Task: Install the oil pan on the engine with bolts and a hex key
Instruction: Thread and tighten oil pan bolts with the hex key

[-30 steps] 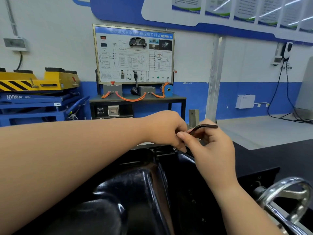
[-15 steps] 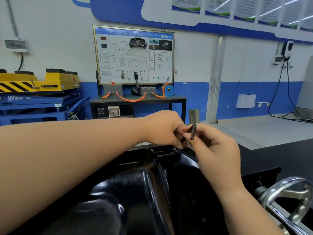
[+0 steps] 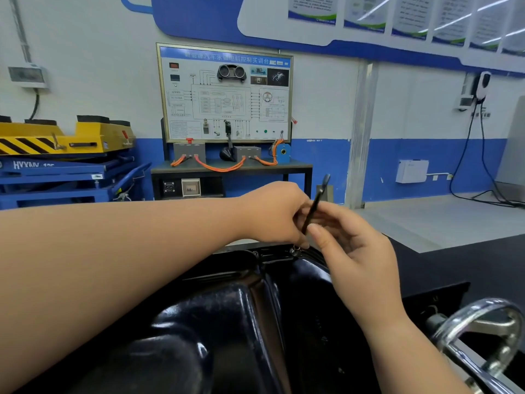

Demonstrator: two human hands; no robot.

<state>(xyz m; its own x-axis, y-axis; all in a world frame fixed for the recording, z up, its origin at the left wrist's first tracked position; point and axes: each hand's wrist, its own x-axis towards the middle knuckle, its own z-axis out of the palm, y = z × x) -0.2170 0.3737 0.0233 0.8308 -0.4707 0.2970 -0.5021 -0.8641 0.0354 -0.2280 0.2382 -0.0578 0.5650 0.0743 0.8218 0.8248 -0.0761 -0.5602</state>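
A glossy black oil pan (image 3: 227, 314) fills the lower middle of the view, lying on the engine. At its far rim a small bolt (image 3: 295, 249) stands in the flange. Both hands meet just above that bolt. My left hand (image 3: 272, 214) reaches across from the left with its fingers curled at the lower end of a black hex key (image 3: 315, 204). My right hand (image 3: 349, 245) comes up from the lower right, and its fingertips pinch the key's shaft. The key's long arm points up and to the right. Its lower tip is hidden between my fingers.
A chrome hand wheel (image 3: 480, 334) sticks up at the lower right beside the pan. A black bench top (image 3: 468, 260) lies to the right. Against the far wall stand a training board on a dark table (image 3: 227, 166) and a yellow and blue lift cart (image 3: 62, 155).
The hex key has swung round: a second ago its long arm lay level, pointing right, and now it stands tilted up. Both hands stay at the same bolt on the far rim.
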